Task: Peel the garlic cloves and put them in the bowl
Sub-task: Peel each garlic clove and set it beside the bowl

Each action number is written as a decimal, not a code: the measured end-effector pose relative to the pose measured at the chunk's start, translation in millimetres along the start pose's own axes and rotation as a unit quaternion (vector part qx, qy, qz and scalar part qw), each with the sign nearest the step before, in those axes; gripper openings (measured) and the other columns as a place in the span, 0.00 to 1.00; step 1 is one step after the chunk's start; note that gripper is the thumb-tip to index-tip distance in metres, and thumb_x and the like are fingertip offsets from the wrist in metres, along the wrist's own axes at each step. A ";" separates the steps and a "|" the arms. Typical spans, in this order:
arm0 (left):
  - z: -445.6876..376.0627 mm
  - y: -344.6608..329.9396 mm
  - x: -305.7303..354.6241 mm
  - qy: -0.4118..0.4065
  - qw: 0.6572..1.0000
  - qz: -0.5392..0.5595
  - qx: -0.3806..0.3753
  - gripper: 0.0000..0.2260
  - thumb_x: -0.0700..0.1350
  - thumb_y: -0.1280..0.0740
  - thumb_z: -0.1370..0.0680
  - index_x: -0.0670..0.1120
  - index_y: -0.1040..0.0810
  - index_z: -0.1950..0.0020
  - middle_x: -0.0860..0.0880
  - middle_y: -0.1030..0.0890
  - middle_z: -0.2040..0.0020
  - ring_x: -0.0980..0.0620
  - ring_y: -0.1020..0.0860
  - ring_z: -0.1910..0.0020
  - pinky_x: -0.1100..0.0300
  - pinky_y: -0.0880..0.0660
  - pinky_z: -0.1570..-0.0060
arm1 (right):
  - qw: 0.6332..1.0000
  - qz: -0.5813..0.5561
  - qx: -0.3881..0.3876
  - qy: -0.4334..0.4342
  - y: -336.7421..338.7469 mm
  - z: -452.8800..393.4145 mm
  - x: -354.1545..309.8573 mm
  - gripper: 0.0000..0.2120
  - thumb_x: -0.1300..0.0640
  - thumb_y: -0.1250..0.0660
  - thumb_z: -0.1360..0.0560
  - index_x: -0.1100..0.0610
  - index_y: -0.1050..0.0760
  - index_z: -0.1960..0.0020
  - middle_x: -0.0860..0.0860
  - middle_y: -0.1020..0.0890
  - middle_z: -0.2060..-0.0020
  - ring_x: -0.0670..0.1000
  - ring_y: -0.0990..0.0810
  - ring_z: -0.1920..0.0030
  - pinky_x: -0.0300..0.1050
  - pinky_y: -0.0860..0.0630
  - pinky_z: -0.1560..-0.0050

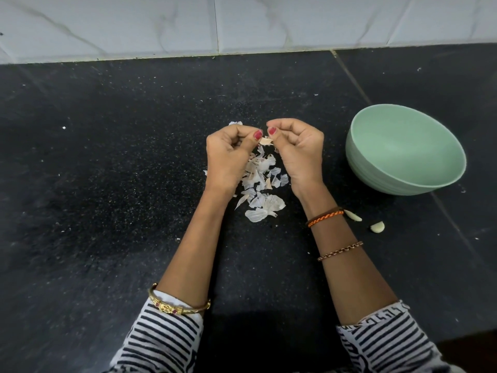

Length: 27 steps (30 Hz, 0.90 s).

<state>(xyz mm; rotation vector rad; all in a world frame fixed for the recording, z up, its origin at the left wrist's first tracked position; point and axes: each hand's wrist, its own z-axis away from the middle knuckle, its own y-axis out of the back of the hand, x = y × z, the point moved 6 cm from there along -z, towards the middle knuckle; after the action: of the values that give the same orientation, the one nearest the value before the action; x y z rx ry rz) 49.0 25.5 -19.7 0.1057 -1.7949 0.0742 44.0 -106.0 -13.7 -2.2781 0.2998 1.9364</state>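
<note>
Two hands meet above a dark speckled counter point(107, 184), fingers curled and thumbs nearly touching. Between the thumb tips sits a small pale garlic clove point(266, 141); the left hand point(228, 154) and the right hand point(298, 149) both pinch it, though the curled fingers hide most of it. Directly below the hands lies a loose pile of white papery skins point(262, 189), spreading back towards the wrists. Two peeled cloves point(352, 215) lie on the counter just beside the right wrist, near a braided orange band point(325, 218). Further right stands a pale green bowl point(403, 181), well apart from the hands, with nothing visible in it. Striped sleeves point(161, 337) cover both forearms, and a white tiled wall point(242, 22) runs behind.
</note>
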 end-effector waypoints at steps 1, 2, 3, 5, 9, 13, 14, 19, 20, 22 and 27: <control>-0.3 1.1 0.2 -0.002 1.000 0.006 0.004 0.09 0.34 0.32 0.26 0.47 0.21 0.61 0.51 0.20 0.63 0.58 0.24 0.64 0.65 0.24 0.59 | 1.000 0.003 0.002 -0.002 0.8 -0.3 0.6 0.08 0.67 0.34 0.26 0.56 0.22 0.57 0.45 0.19 0.67 0.39 0.20 0.64 0.33 0.24 0.57; -0.6 2.6 0.2 -0.004 1.000 0.012 0.011 0.09 0.34 0.32 0.26 0.47 0.21 0.62 0.52 0.20 0.64 0.60 0.24 0.65 0.66 0.25 0.59 | 1.000 0.008 -0.001 -0.004 2.1 -0.8 0.9 0.07 0.66 0.34 0.25 0.56 0.22 0.57 0.45 0.19 0.68 0.38 0.21 0.65 0.32 0.25 0.58; -1.0 4.5 0.5 -0.006 1.000 0.014 0.017 0.09 0.34 0.32 0.26 0.47 0.21 0.62 0.53 0.21 0.64 0.62 0.24 0.65 0.67 0.25 0.60 | 1.000 0.015 -0.008 -0.004 3.8 -1.9 0.8 0.07 0.66 0.35 0.25 0.56 0.21 0.56 0.46 0.20 0.68 0.37 0.22 0.66 0.31 0.27 0.59; -1.4 7.6 1.5 -0.013 1.000 0.000 0.021 0.09 0.34 0.31 0.26 0.48 0.21 0.62 0.55 0.21 0.65 0.64 0.25 0.66 0.68 0.26 0.60 | 0.998 0.034 -0.046 0.005 5.6 -3.6 -0.9 0.07 0.66 0.36 0.24 0.59 0.21 0.54 0.46 0.21 0.67 0.36 0.23 0.66 0.29 0.28 0.60; -1.5 10.9 3.6 -0.040 0.997 -0.057 0.015 0.08 0.35 0.32 0.26 0.49 0.20 0.58 0.55 0.21 0.63 0.59 0.24 0.63 0.63 0.24 0.58 | 0.987 0.069 -0.143 0.006 -2.1 -1.3 -0.6 0.06 0.66 0.35 0.25 0.60 0.19 0.54 0.50 0.18 0.63 0.39 0.20 0.62 0.31 0.26 0.57; -0.4 10.2 5.4 -0.059 0.992 -0.105 0.021 0.07 0.36 0.32 0.26 0.48 0.20 0.53 0.57 0.20 0.62 0.62 0.22 0.63 0.65 0.24 0.57 | 0.986 0.097 -0.131 0.044 -2.2 -3.0 0.2 0.06 0.67 0.34 0.27 0.62 0.18 0.54 0.52 0.16 0.62 0.44 0.18 0.60 0.36 0.23 0.55; -0.1 10.2 5.7 -0.066 0.991 -0.114 0.023 0.07 0.36 0.32 0.26 0.47 0.19 0.52 0.56 0.20 0.61 0.64 0.23 0.63 0.67 0.25 0.57 | 0.984 0.108 -0.127 0.056 -1.9 -2.9 -0.2 0.06 0.67 0.34 0.27 0.62 0.18 0.54 0.50 0.16 0.63 0.43 0.18 0.62 0.34 0.24 0.57; 0.9 10.0 8.1 -0.113 0.981 -0.152 0.029 0.06 0.38 0.32 0.27 0.40 0.17 0.53 0.53 0.20 0.59 0.68 0.23 0.60 0.70 0.26 0.56 | 0.981 0.134 -0.108 0.086 -0.7 -3.1 -0.1 0.04 0.67 0.31 0.29 0.64 0.18 0.56 0.50 0.18 0.67 0.40 0.22 0.69 0.31 0.28 0.66; 0.9 10.5 8.7 -0.117 0.981 -0.152 0.032 0.06 0.38 0.32 0.27 0.40 0.17 0.53 0.53 0.20 0.59 0.67 0.23 0.60 0.69 0.26 0.56 | 0.982 0.130 -0.108 0.085 -0.4 -3.7 0.5 0.04 0.66 0.31 0.29 0.63 0.18 0.56 0.51 0.17 0.66 0.42 0.20 0.67 0.34 0.26 0.64; 0.7 11.6 9.2 -0.121 0.980 -0.152 0.035 0.07 0.38 0.32 0.27 0.40 0.17 0.52 0.53 0.20 0.58 0.67 0.23 0.60 0.68 0.25 0.55 | 0.983 0.121 -0.113 0.081 -0.6 -4.3 1.6 0.05 0.66 0.32 0.28 0.63 0.18 0.55 0.51 0.16 0.64 0.46 0.18 0.63 0.39 0.22 0.59; -1.3 12.2 6.2 -0.105 0.984 -0.142 0.028 0.06 0.36 0.31 0.27 0.41 0.18 0.51 0.52 0.20 0.58 0.66 0.22 0.60 0.68 0.25 0.56 | 0.982 0.120 -0.121 0.083 -1.9 -4.1 1.7 0.04 0.67 0.31 0.29 0.63 0.18 0.56 0.50 0.17 0.65 0.44 0.20 0.65 0.34 0.26 0.62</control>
<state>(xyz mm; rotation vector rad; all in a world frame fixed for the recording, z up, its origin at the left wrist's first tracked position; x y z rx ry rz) 47.5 37.5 -13.2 0.4217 -1.9700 -0.0947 48.7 -105.3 -14.7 -2.6783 0.3931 1.9912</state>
